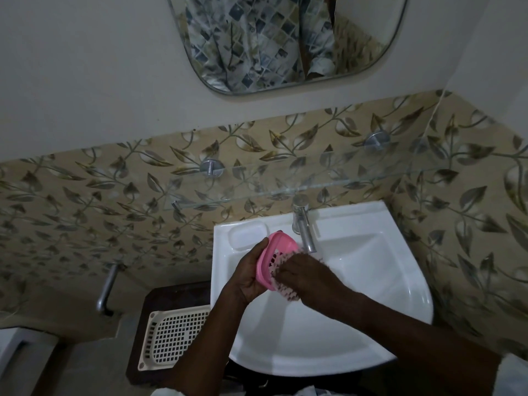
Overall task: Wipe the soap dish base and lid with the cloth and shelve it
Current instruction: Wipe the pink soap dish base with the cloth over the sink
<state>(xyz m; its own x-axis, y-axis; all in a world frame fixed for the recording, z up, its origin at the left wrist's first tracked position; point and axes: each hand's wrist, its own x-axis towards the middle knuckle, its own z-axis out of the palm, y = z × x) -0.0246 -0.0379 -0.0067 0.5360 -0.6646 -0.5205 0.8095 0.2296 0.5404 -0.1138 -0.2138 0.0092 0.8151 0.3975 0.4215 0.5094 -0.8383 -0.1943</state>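
Over the white sink (371,332) my left hand (251,277) grips a pink soap dish part (278,250) by its left edge, tilted with its hollow side toward me. My right hand (307,274) presses a pink speckled cloth (285,294) against the dish's lower inside. The cloth hangs a little below the dish. I cannot tell whether this part is the base or the lid; no other dish part is visible.
A chrome tap (304,224) stands just right of the dish. A glass shelf (314,184) on two metal pegs runs along the leaf-patterned tiles above the sink. A cream perforated basket (171,335) sits on a dark stand at the left. A mirror (285,41) hangs above.
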